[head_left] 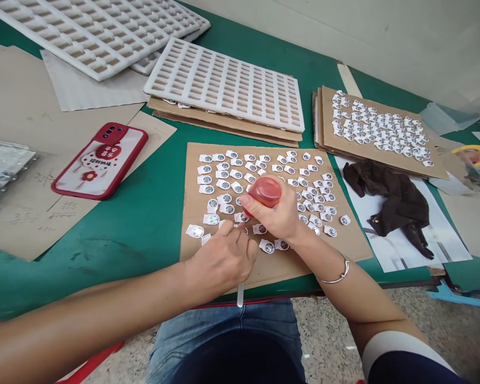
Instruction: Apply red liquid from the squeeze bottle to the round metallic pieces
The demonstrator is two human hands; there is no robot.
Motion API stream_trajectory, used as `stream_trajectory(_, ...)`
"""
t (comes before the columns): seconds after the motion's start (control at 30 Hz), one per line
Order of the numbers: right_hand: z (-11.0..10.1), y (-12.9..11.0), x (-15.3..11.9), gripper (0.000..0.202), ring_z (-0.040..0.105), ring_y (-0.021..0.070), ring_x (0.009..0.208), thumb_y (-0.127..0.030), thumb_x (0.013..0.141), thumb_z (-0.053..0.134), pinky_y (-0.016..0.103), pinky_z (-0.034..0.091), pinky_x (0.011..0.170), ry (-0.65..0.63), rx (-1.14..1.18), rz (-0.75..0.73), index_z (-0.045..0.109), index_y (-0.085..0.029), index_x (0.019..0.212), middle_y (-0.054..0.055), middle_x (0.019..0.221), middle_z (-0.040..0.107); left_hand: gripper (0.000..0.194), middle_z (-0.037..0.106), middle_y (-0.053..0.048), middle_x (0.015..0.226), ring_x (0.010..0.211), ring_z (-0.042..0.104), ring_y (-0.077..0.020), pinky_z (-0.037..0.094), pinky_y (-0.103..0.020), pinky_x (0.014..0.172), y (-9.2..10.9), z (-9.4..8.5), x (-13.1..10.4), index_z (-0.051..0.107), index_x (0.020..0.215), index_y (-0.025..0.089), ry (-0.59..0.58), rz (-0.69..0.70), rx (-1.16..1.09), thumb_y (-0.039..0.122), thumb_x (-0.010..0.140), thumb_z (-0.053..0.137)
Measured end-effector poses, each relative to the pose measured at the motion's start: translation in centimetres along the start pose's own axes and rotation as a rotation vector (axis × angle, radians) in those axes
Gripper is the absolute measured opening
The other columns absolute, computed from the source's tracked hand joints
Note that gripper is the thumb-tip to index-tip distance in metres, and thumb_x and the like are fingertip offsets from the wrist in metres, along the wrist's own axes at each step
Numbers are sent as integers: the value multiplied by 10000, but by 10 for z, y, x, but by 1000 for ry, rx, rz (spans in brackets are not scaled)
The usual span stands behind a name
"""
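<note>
My right hand (278, 213) is wrapped round a translucent red squeeze bottle (266, 192), tilted with its narrow end down toward the cardboard sheet (220, 152). Beside it, my left hand (224, 253) is closed, knuckles up, low over the same sheet. A thin pale stick-like tool (240, 296) sticks out below that hand; its other end is hidden. Small white tabs with round silvery discs (210, 218) lie in rough rows on the cardboard around both hands. The fingertips and the bottle's tip meet near one tab (241, 217), partly covered.
White grid trays (228, 80) are stacked on cardboard behind. More disc tabs (380, 125) cover a board at right. Dark gloves or cloth (396, 197) lie on a printed sheet. A red-cased phone (100, 162) and a clear plastic bag (2, 170) are at left.
</note>
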State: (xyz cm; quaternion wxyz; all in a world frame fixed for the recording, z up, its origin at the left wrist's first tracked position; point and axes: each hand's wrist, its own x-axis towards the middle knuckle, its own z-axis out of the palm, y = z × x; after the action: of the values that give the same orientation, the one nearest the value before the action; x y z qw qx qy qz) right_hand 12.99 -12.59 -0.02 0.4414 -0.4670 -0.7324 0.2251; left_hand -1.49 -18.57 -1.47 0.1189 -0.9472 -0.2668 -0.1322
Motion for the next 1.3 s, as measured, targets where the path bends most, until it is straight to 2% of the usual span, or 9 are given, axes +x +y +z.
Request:
stream_trajectory(0.37, 0, 1, 0, 217, 564, 100, 594, -387, 701, 677, 269, 492, 604, 9, 18, -6, 552, -216, 749, -38, 676, 616, 197, 545, -74, 585, 543, 487, -191, 360, -334, 577, -1, -4, 2, 464, 658, 144, 14, 3, 16, 23, 798, 395)
stream_trajectory(0.67, 1, 2, 0, 224, 564, 102, 602, -393, 702, 674, 271, 493, 610, 24, 18, -1, 550, -214, 750, -35, 682, 615, 166, 540, -68, 590, 559, 489, -190, 364, -338, 586, -2, 0, 0, 462, 674, 141, 0, 10, 9, 28, 790, 427)
stream_trajectory(1.3, 3, 6, 0, 219, 568, 105, 617, -374, 701, 682, 272, 503, 618, 66, 14, -16, 552, -210, 765, -25, 702, 620, 211, 544, -73, 596, 584, 505, -194, 375, -352, 629, -3, -2, 1, 475, 668, 134, 4, 18, 6, 22, 819, 380)
